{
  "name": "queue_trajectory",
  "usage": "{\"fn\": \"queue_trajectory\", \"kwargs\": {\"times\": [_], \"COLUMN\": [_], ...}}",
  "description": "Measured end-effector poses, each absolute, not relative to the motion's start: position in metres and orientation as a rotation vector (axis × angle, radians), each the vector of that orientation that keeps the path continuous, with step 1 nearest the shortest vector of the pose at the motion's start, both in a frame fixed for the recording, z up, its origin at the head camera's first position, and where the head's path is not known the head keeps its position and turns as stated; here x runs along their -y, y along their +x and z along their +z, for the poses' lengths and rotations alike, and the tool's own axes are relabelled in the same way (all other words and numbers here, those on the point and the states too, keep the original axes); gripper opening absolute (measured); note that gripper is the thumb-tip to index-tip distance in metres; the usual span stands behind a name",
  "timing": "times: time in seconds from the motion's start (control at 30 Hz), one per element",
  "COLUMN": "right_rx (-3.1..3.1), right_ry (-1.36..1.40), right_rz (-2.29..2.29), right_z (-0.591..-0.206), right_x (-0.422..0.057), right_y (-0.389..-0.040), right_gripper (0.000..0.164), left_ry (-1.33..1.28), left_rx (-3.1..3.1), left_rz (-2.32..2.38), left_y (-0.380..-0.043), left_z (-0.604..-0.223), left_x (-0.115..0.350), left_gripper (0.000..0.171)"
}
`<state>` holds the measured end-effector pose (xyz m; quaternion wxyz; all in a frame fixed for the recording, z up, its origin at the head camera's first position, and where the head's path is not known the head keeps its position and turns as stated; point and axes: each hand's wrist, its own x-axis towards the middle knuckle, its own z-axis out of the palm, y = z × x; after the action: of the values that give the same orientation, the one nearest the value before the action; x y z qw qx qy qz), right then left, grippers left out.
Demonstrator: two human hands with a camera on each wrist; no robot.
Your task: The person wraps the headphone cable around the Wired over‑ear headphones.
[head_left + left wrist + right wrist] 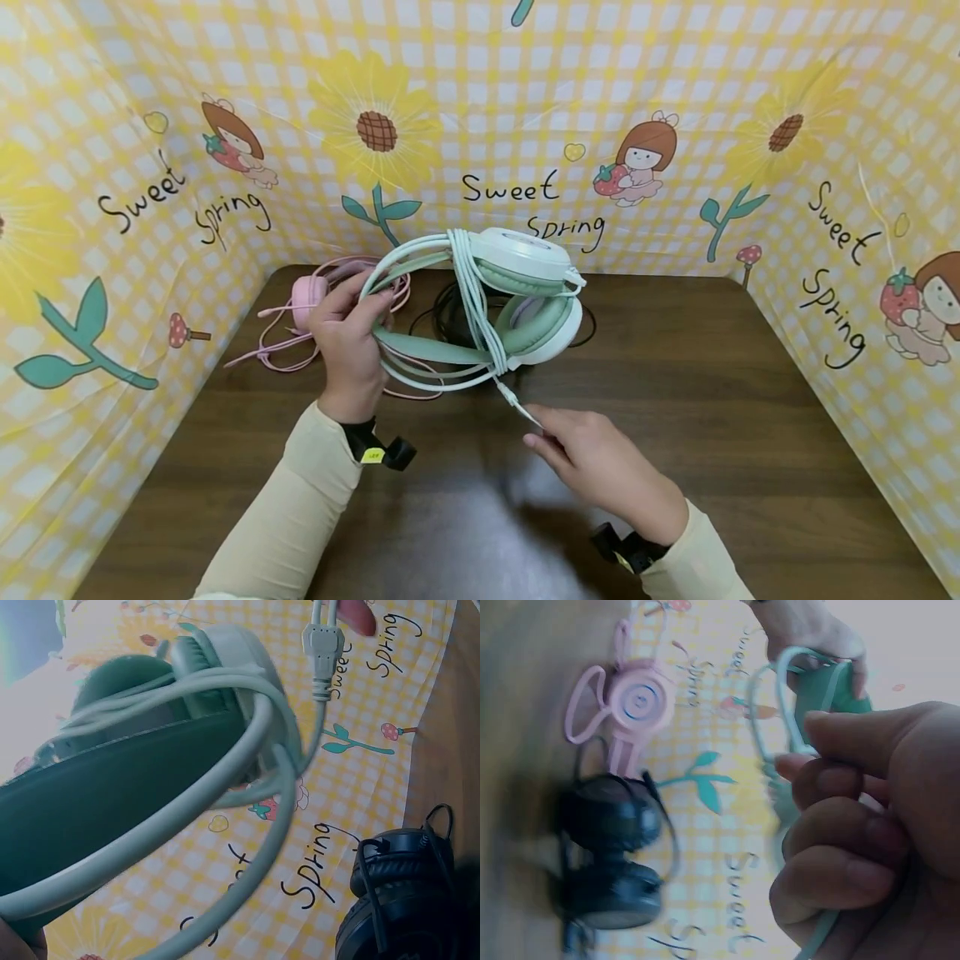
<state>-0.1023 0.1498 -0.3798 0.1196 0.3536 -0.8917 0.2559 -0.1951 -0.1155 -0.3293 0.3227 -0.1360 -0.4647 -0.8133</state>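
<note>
Mint-green and white headphones [521, 254] are held up above the table, their ear cups toward the right. My left hand [348, 346] grips them by the headband at the left side. Their pale green cable [474, 292] is wrapped in several turns around the headband near the cups. Lower right of the headphones, my right hand [611, 467] pinches the loose cable end between thumb and fingers. In the right wrist view its other fingers [832, 877] curl around the cable. The left wrist view shows a cable splitter [323, 649] near a fingertip.
Pink headphones [307, 300] with a loose pink cable lie at the back left of the brown wooden table [697, 375]. Black headphones [397, 900] stand behind the green ones, partly hidden in the head view. A yellow checked cloth [480, 108] walls the back and sides.
</note>
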Motion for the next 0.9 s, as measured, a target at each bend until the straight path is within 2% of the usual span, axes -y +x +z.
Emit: {"fn": "queue_trajectory", "kwargs": {"times": [0.37, 0.57, 0.73, 0.9], "right_rx": [2.325, 2.269, 2.239, 2.248], "right_ry": [1.136, 1.215, 1.285, 1.323], "right_rz": [0.533, 0.490, 0.492, 0.490], "right_z": [-0.336, -0.313, -0.304, -0.298], "right_x": [-0.164, -0.168, -0.165, -0.164], "right_y": [-0.094, -0.087, -0.083, -0.079], "right_gripper": [0.038, 0.039, 0.035, 0.021], "left_ry": [-0.400, -0.403, -0.486, -0.607], "left_rx": [1.399, 1.510, 1.595, 1.685], "left_rz": [-1.900, -1.871, -1.844, -1.807], "left_y": [-0.195, -0.188, -0.185, -0.183], "left_z": [-0.332, -0.337, -0.341, -0.342], "left_x": [0.111, 0.106, 0.101, 0.099], "left_gripper": [0.020, 0.025, 0.024, 0.023]}}
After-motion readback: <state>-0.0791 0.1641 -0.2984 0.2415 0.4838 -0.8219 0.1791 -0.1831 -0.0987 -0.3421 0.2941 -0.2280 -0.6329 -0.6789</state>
